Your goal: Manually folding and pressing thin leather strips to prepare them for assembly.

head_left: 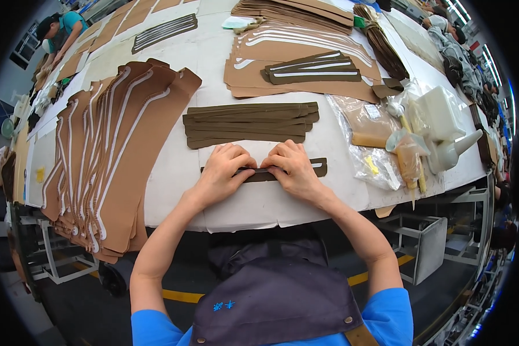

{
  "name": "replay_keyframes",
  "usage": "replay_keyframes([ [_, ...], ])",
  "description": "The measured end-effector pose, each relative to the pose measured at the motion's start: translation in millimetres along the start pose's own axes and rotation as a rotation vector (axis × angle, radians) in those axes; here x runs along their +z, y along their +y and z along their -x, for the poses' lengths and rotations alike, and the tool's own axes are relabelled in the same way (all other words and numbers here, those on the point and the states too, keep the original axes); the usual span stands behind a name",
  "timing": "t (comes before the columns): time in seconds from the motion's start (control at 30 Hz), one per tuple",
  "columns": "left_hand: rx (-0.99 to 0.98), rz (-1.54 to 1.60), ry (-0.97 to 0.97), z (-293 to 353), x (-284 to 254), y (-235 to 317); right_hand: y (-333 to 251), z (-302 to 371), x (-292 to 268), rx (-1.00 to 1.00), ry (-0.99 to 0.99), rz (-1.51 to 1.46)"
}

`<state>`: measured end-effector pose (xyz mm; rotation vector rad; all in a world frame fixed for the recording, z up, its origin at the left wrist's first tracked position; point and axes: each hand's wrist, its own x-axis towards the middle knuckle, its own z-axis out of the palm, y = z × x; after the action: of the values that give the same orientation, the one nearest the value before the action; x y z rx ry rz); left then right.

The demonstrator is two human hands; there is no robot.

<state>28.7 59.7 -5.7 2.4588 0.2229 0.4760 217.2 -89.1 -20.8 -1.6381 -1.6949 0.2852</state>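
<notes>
A dark olive-brown strip (260, 177) with a white line along it lies flat on the white-covered table before me. My left hand (226, 172) is closed on its middle part, thumb and fingers pinched together at the edge. Close beside it, my right hand (294, 171) pinches the same strip, thumb tip near the left thumb. The strip's right end shows past my right hand; most of its left end is hidden under the left. Just beyond my fingers rests a pile of plain dark olive strips (245, 124).
Fanned brown pieces with white lines (121, 155) spread at left, overhanging the table edge. Farther back lie brown sheets (305, 46) topped with white-lined dark strips (314, 69). Plastic bags (366, 124) and a white squeeze bottle (452, 151) stand at right. A co-worker (66, 34) bends over the table, far left.
</notes>
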Motion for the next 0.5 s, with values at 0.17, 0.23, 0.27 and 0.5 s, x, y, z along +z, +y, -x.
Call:
replay_keyframes([
  [0.17,0.064,-0.006,0.037,4.2,3.2,-2.5,2.2,1.1,-1.7,-0.154,0.010,0.032],
  [0.23,0.152,-0.097,0.057,7.6,3.5,-5.8,3.1,2.6,-3.3,-0.211,-0.003,0.085],
  [0.27,0.153,-0.095,0.054,8.8,3.0,-5.6,3.2,3.6,-4.4,-0.271,-0.016,0.139],
  [0.5,0.268,-0.243,0.061,22.8,-12.2,-9.1,9.7,16.0,-20.4,-0.375,-0.046,0.165],
])
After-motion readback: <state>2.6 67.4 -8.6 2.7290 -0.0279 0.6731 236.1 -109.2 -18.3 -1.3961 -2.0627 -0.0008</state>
